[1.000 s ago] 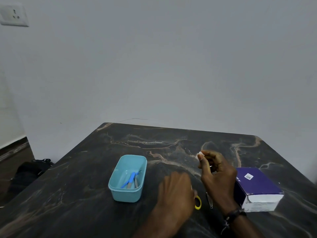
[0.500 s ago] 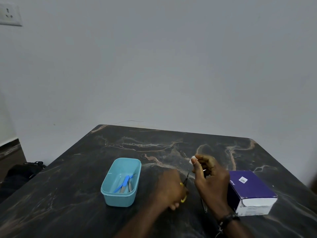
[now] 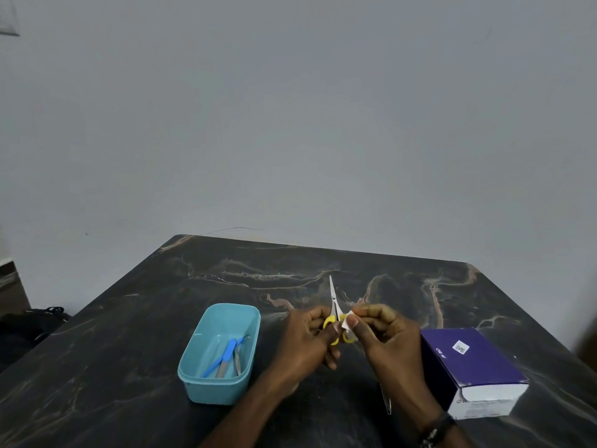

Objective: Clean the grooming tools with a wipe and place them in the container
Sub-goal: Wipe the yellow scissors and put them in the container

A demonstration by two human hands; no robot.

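1. Lifting the scissors [image 3: 334, 307] off the table [image 3: 129, 334], your left hand [image 3: 307, 337] now grips their yellow handles at lower centre, blades pointing up, where a second ago it was reaching down for them
2. Your right hand [image 3: 384, 331] pinches the small white wipe [image 3: 347, 322] against the handles, so wiping is starting
3. Cleaned tools already lie in the teal container [image 3: 193, 379], lower left
4. A thin metal tool [image 3: 386, 400] beside your right wrist is hard to identify, and the box [image 3: 478, 360] label is unreadable

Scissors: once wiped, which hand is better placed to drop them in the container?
Left. The left hand already grips the scissors and is nearer the blue container; the right hand pinches the wipe.
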